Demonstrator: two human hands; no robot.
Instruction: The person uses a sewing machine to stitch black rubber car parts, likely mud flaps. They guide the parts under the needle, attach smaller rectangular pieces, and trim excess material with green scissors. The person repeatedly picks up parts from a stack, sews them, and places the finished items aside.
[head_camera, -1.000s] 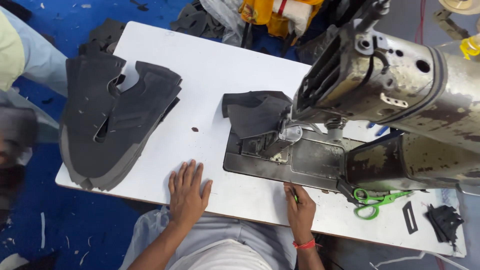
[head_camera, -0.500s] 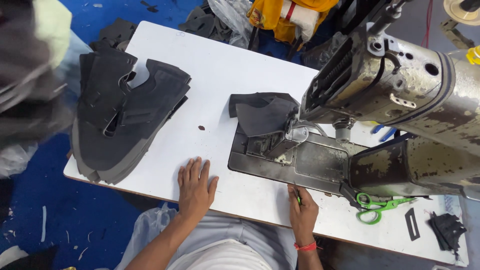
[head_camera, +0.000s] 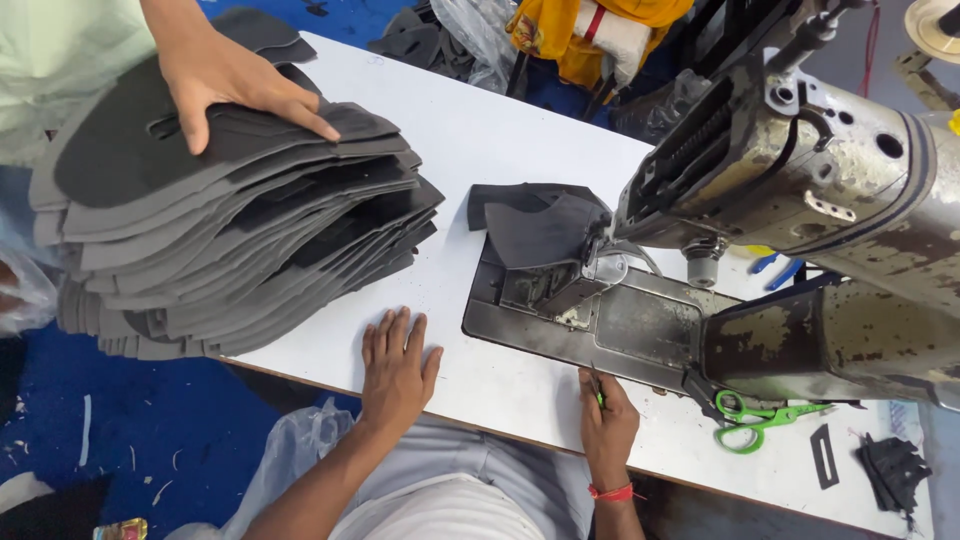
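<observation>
Since a moment ago the stack of dark cut pieces (head_camera: 230, 230) on the left of the counter (head_camera: 480, 110) looks far taller, and another person's hand (head_camera: 235, 75) now presses down on its top. Fresh work sits well left of the sewing machine (head_camera: 800, 190).

Your left hand (head_camera: 397, 370) lies flat and spread on the counter, just below that stack and left of the machine, holding nothing. Your right hand (head_camera: 605, 420) rests at the counter's near edge in front of the machine bed, fingers pressed together, pinching a thin green tool.

A dark folded piece (head_camera: 540, 225) lies at the needle. Green scissors (head_camera: 755, 420) lie below the machine's right end. The stack crowds your left side.
</observation>
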